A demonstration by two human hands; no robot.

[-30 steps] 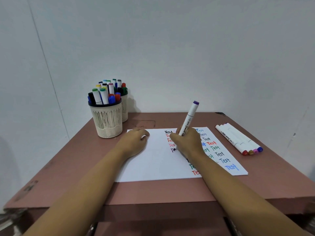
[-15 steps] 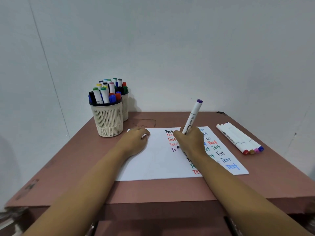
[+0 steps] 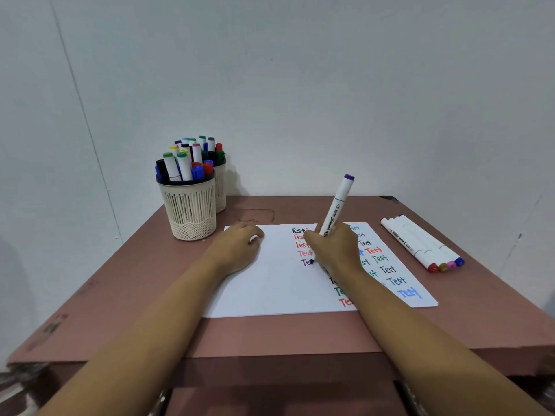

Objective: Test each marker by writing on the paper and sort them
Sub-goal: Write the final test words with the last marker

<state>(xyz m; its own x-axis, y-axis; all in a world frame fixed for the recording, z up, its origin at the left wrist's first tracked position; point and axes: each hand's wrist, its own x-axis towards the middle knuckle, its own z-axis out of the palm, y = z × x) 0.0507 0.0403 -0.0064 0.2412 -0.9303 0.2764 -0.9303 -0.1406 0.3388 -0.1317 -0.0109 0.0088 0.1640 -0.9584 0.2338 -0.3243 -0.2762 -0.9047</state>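
The purple-capped marker (image 3: 336,207) stands tilted, tip on the white paper (image 3: 270,283) beside a partly hidden purple "Te". The right hand (image 3: 333,250) grips its barrel, covering several words. The left hand (image 3: 237,250) rests on the paper, fingers loosely curled, holding nothing. Four markers (image 3: 420,243) lie right; two pen cups (image 3: 189,210) stand left.

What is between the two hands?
Head view: white paper with Test words, between the left hand and the right hand holding the marker.
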